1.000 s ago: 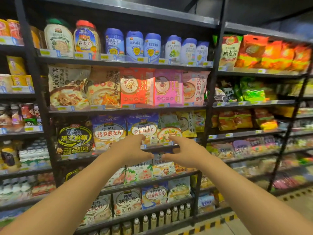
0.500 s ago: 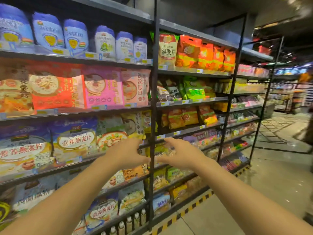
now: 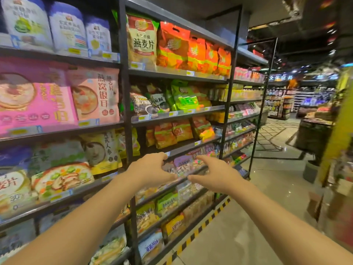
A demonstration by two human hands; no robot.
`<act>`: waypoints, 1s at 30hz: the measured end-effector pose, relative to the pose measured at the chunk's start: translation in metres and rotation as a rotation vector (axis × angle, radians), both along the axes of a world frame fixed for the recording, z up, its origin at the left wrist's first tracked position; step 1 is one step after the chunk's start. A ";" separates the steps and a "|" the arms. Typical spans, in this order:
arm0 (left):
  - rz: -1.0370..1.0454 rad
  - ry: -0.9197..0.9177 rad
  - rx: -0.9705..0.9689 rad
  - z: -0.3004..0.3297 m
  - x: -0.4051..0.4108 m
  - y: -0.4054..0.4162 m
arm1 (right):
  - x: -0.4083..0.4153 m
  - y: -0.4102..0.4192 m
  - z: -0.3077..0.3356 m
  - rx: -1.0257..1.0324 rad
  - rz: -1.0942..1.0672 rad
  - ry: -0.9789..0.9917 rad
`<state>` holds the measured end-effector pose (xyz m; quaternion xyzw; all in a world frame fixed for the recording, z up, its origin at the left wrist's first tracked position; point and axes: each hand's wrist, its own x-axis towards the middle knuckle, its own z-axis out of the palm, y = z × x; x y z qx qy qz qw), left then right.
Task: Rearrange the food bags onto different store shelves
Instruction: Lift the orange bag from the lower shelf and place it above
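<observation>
Both my arms stretch forward in front of dark metal store shelves full of food bags. My left hand [image 3: 150,169] and my right hand [image 3: 214,174] hover side by side, fingers relaxed, holding nothing. Just behind them a purple-labelled bag [image 3: 183,163] stands on a middle shelf. Orange bags [image 3: 173,133] fill the shelf above it, green bags [image 3: 184,98] the one higher, and a beige oat bag [image 3: 142,39] with orange bags [image 3: 193,50] the top shelf. Pink bags [image 3: 95,94] and a yellow bag [image 3: 104,150] sit in the left bay.
A black upright post [image 3: 127,111] divides the two shelf bays. White tubs [image 3: 66,27] line the top left shelf. A yellow-black striped line [image 3: 200,228] edges the shelf base. Tiled aisle floor [image 3: 263,197] lies to the right, with a yellow pillar [image 3: 342,119] and further displays beyond.
My view has swung to the right along the shelves, from the left bay toward the right bay and the aisle. Both hands stay raised, empty and close together.
</observation>
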<state>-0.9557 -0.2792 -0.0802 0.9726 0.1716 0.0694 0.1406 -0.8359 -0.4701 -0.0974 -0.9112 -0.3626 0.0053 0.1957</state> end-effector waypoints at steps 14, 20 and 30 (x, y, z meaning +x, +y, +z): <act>-0.178 -0.033 0.021 0.009 0.272 0.104 | 0.231 0.100 0.012 -0.054 -0.177 -0.027; -0.203 -0.016 0.008 -0.001 0.389 0.123 | 0.333 0.122 0.006 -0.055 -0.195 0.004; -0.129 -0.017 -0.062 -0.011 0.585 0.123 | 0.548 0.110 -0.004 -0.019 -0.123 0.036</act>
